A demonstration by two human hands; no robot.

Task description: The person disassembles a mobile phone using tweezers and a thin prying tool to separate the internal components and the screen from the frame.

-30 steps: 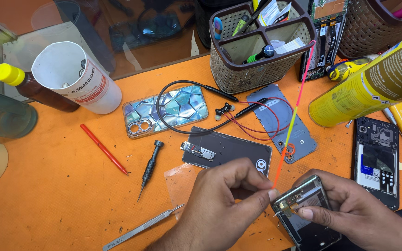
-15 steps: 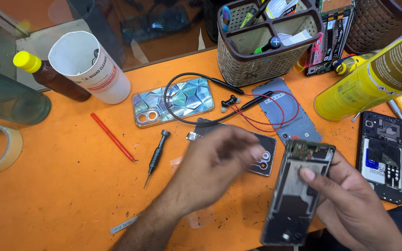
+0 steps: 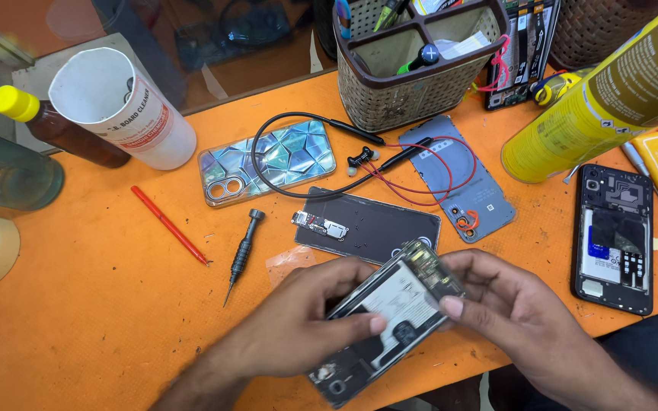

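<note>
- Opened phone body (image 3: pixel 390 320) held above the orange table (image 3: pixel 78 335), just near-side of the black display panel (image 3: pixel 367 227) lying flat on it.
- Long axis tilted diagonally: top end up-right toward the panel, bottom end down-left toward the lower frame edge.
- Left hand (image 3: pixel 298 327) closed around the phone's left long edge, thumb laid across the inside face near mid-length.
- Right hand (image 3: pixel 519 312) closed on the upper-right end, thumb tip pressed on the edge beside the top circuit area.
- Both hands in contact; left nearer the phone's lower half, right nearer its top.
- Black precision screwdriver (image 3: pixel 242 251) left of the panel, tip pointed down; red stick (image 3: pixel 169 226) further left.
- Patterned phone case (image 3: pixel 268 161) behind the panel, looped by a black neckband earphone cable (image 3: pixel 298 125).
- Grey back cover (image 3: pixel 462 179) right of the panel, red wires over it.
- Second opened phone (image 3: pixel 614 237) far right of the panel, untouched.
- Yellow spray can (image 3: pixel 611 91) and woven tool basket (image 3: pixel 420 61) behind the panel.
- Hidden: phone's bottom corner partly cut near the frame edge, left fingers under the body out of sight.
- Small part on the panel's left end (image 3: pixel 318 223) too small to identify surely.
</note>
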